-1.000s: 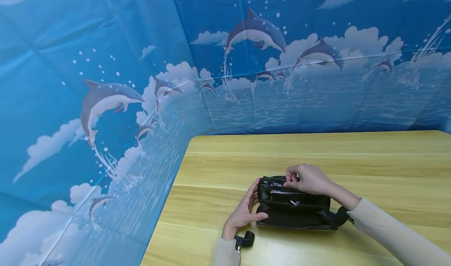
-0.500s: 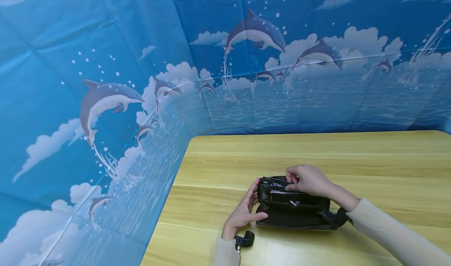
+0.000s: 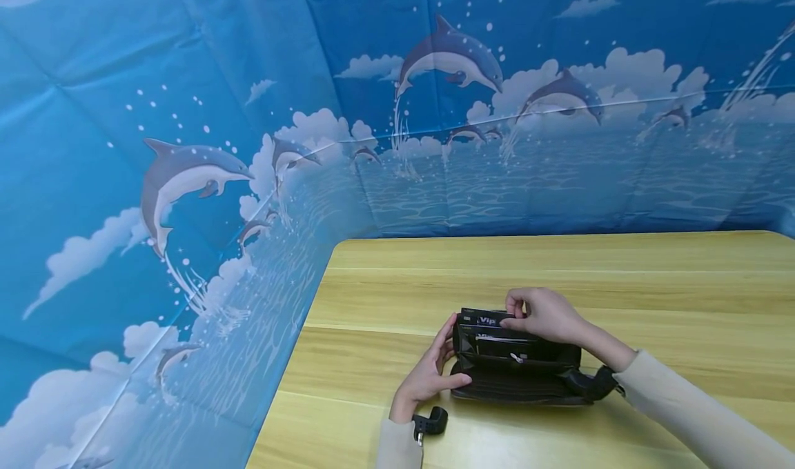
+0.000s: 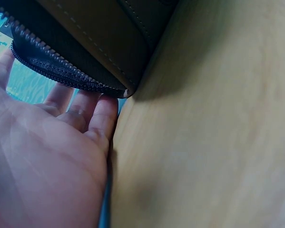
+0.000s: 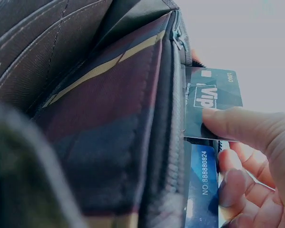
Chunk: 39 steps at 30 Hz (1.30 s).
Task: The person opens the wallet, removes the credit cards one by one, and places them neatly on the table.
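An unzipped black long wallet lies spread on the table, its compartments facing up. My left hand holds its left end, thumb on the front flap and fingers behind. In the left wrist view, fingertips touch the zipper edge of the wallet. With thumb and fingers my right hand pinches a dark Vip card, which sticks up out of a rear slot. A blue card with a printed number sits beside it in the right wrist view. A zipped middle pocket has striped lining.
The wooden table extends around the wallet. Behind it and to the left hangs a blue dolphin-print sheet. Black wrist cameras are strapped to both wrists; the right one overlaps the wallet's right end.
The Vip card has risen slightly out of its slot and more of its lettering shows. My right hand has moved up a little with it; my left hand stays put.
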{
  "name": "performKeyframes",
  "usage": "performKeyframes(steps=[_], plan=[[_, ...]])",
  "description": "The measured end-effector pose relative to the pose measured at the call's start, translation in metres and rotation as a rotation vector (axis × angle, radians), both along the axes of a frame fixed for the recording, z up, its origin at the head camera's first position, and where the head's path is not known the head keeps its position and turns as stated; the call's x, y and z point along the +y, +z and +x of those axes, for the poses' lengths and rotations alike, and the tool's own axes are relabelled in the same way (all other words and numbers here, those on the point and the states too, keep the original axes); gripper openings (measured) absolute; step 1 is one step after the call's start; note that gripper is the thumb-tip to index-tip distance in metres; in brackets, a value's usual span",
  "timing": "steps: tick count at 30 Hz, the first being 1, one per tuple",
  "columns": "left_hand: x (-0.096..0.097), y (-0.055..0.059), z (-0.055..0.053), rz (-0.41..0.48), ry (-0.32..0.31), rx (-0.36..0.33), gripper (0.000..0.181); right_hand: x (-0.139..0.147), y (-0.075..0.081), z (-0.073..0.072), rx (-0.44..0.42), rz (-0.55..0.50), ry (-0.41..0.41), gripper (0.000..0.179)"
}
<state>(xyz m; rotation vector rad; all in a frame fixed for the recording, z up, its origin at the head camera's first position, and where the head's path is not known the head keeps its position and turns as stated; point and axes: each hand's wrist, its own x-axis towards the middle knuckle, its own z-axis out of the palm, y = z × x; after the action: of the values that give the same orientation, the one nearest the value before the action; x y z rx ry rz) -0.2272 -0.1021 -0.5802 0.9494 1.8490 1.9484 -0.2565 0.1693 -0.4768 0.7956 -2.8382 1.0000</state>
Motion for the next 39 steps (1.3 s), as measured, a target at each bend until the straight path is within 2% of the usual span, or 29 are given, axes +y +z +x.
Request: performKeyframes(steps=[8, 16, 20, 27, 32, 39], plan=[[0.000, 0.003, 0.000, -0.013, -0.001, -0.009, 0.097, 0.003, -0.003, -0.001, -0.037, -0.123, -0.021, 0.023], [-0.001, 0.028, 0.009, -0.030, -0.025, -0.011, 0.096, 0.004, -0.005, -0.001, -0.040, -0.175, -0.042, 0.021], [-0.001, 0.033, 0.011, -0.038, -0.019, -0.014, 0.095, 0.004, -0.005, -0.001, -0.059, -0.183, -0.049, 0.018], [-0.001, 0.002, 0.000, -0.024, 0.004, -0.013, 0.095, 0.005, -0.006, -0.001, -0.083, -0.214, -0.073, 0.017], [-0.001, 0.001, 0.000, -0.021, 0.011, -0.017, 0.095, 0.005, -0.004, 0.000, -0.097, -0.240, -0.111, 0.018], [-0.001, -0.001, 0.000, -0.018, 0.012, -0.010, 0.095, 0.006, -0.002, 0.002, -0.125, -0.290, -0.116, 0.020]])
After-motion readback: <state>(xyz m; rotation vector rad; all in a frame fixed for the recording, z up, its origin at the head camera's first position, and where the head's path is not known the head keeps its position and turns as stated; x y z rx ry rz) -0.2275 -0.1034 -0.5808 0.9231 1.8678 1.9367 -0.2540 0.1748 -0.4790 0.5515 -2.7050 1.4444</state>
